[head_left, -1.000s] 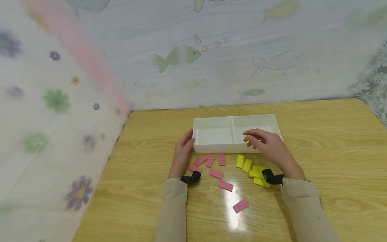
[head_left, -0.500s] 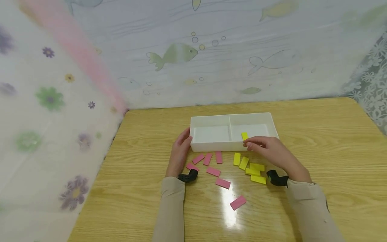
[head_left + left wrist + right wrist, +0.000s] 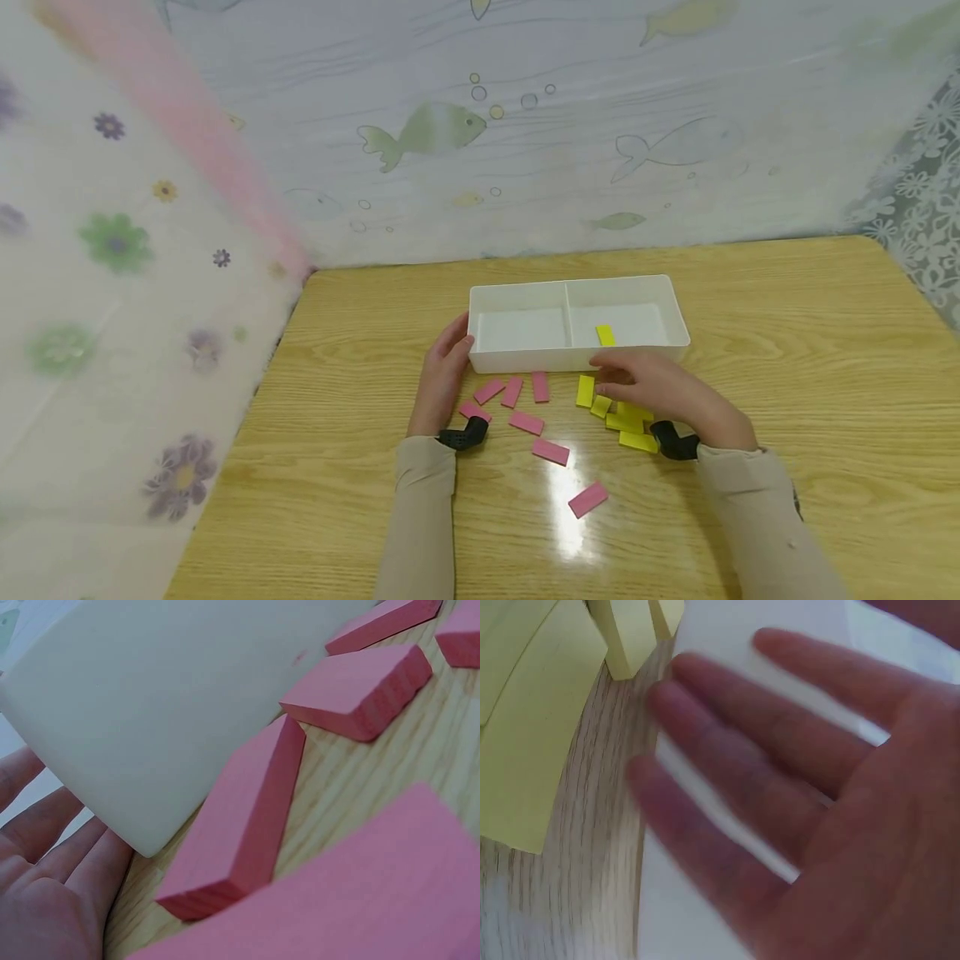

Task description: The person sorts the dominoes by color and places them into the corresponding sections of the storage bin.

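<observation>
A white two-compartment box (image 3: pixel 517 361) stands on the table. My left hand (image 3: pixel 442 375) rests against its left end, fingers fairly straight along the wall and thumb near the front corner. One yellow block (image 3: pixel 605 335) lies in the right compartment, by the front wall. My right hand (image 3: pixel 660 387) hovers in front of that compartment, over the loose yellow blocks (image 3: pixel 637 442), and partly hides them. In the right wrist view its fingers (image 3: pixel 735 727) are spread and hold nothing. The left wrist view shows pink blocks (image 3: pixel 240 817) close to the box wall.
Several pink blocks (image 3: pixel 551 452) are scattered in front of the left compartment, one of them (image 3: pixel 588 500) nearer the person. The wooden table (image 3: pixel 352 375) meets a wall (image 3: pixel 555 167) with fish drawings behind the box.
My right hand has let go of a yellow block, which now lies in the right compartment. The hand has come back over the box's front wall towards the loose yellow blocks. My left hand stays put.
</observation>
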Available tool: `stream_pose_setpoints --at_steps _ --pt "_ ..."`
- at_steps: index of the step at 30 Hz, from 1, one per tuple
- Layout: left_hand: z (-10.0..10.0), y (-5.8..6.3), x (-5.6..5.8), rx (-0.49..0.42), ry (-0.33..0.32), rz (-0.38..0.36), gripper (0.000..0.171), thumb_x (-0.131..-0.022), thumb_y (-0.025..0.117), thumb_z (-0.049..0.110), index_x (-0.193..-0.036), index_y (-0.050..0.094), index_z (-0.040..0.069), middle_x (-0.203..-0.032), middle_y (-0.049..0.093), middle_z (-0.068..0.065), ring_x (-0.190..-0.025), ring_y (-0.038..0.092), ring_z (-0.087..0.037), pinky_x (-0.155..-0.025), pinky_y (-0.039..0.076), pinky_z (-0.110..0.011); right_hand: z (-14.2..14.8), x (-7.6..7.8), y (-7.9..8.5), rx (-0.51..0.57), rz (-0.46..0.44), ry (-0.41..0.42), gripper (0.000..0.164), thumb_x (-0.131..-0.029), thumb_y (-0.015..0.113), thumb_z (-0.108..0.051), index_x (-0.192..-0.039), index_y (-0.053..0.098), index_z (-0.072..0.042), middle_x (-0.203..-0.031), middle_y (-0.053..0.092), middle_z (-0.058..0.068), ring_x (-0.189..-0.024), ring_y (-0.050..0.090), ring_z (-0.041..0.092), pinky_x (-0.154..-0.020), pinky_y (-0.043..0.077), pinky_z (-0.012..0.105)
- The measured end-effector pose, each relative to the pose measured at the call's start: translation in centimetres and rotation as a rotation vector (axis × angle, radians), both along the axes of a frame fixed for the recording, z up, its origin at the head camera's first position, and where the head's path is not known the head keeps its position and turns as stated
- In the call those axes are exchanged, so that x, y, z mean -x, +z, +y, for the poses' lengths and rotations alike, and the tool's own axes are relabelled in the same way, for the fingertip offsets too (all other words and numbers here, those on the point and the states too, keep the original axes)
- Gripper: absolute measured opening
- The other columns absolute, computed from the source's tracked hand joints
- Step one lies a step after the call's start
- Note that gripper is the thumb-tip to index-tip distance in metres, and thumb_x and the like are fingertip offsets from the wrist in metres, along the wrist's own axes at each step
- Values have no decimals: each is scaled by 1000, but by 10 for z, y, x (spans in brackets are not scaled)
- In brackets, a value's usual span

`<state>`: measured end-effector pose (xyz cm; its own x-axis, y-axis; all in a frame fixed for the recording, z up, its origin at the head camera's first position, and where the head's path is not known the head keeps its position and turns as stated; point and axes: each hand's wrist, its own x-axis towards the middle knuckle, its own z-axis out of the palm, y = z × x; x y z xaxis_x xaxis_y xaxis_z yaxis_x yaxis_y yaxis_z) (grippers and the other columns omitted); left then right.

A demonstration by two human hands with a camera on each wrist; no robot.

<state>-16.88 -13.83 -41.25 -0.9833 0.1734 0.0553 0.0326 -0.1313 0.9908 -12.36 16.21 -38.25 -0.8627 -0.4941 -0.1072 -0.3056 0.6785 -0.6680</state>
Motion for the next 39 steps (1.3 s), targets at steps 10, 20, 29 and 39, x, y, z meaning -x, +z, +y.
stream_pose_setpoints --at_steps 10,20,29,39 --pt "-3 -18 10 -10 19 -2 44 -93 48 19 -135 39 10 -137 37 -9 -125 35 -23 -100 30 -37 -8 2 -4 -123 19 0 41 -81 65 -26 -114 55 -5 -82 55 -2 -73 48 14 -64 41 28" --pt "0 1 0 9 6 -19 49 -92 50 23 -136 36 6 -139 34 -12 -126 32 -26 -101 27 -42 -22 -1 -10 -133 105 -6 31 -76 70 -26 -95 57 -6 -71 48 -2 -64 43 12 -58 37 27" --pt "0 0 0 25 6 -16 51 -92 51 26 -136 36 7 -139 34 -12 -126 32 -26 -101 27 -41 -30 -2 -15 -193 85 -37 44 -74 71 -29 -109 57 -7 -79 49 0 -73 44 15 -62 37 28" --pt "0 0 0 16 5 -17 47 -93 47 19 -136 35 5 -139 34 -12 -126 32 -26 -101 27 -41 -37 -4 -16 -244 61 -64 49 -73 73 -32 -113 56 -9 -83 50 -2 -74 46 13 -63 39 28"
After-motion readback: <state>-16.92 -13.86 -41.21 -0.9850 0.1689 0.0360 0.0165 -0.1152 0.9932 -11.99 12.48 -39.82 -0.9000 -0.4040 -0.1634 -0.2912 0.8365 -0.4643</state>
